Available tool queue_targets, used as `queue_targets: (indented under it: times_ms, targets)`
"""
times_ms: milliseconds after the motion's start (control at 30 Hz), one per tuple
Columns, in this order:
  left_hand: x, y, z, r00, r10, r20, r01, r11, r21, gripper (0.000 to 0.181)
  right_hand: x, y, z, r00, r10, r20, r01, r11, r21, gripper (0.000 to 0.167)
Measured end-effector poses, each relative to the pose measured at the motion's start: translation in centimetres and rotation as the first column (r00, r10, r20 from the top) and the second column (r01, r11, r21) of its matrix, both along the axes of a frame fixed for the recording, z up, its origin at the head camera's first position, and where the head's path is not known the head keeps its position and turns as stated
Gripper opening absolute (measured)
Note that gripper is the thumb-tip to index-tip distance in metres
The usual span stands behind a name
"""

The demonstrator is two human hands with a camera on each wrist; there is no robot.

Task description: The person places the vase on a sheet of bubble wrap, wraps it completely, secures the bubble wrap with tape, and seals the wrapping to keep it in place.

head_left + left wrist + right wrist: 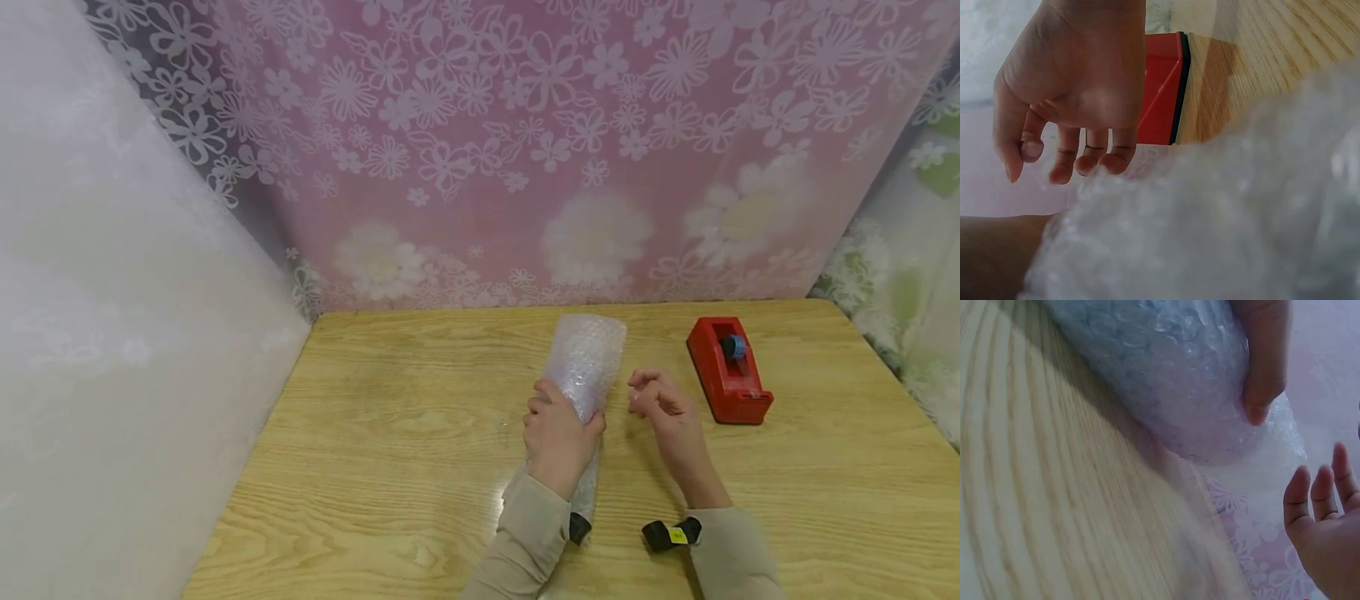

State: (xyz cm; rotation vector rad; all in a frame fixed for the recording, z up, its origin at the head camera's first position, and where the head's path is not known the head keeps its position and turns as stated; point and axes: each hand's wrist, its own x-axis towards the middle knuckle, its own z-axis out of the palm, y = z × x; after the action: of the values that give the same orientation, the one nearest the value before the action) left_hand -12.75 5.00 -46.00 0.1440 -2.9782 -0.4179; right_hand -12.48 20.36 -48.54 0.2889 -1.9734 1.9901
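Note:
My left hand (561,437) grips a bundle of clear bubble wrap (587,362) that lies lengthwise on the table. Its thumb presses on the near right side of the wrap; what the wrap encloses, if anything, cannot be made out. To the right of the bundle, my right hand (670,417) hovers apart from it with loosely bent fingers. In the left wrist view the right hand (1085,94) hangs beyond the blurred bubble wrap (1210,225), and no held thing is plain in it. A red tape dispenser (727,371) with a small blue roll stands right of that hand.
Wood-grain table (390,433) lies under everything. Flowered pink curtain (480,167) hangs along its back edge, with pale sheets at both sides. A black device with a yellow label (677,535) sits at my right wrist.

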Motion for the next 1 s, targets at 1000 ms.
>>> queue_targets:
  times_ms: [1000]
  targets:
    - [-0.1, -0.1, 0.1, 1.000, -0.008, 0.022, 0.007, 0.999, 0.033, 0.095, -1.3, -3.3, -1.3, 0.905, 0.100, 0.413, 0.139, 0.849, -0.510, 0.035]
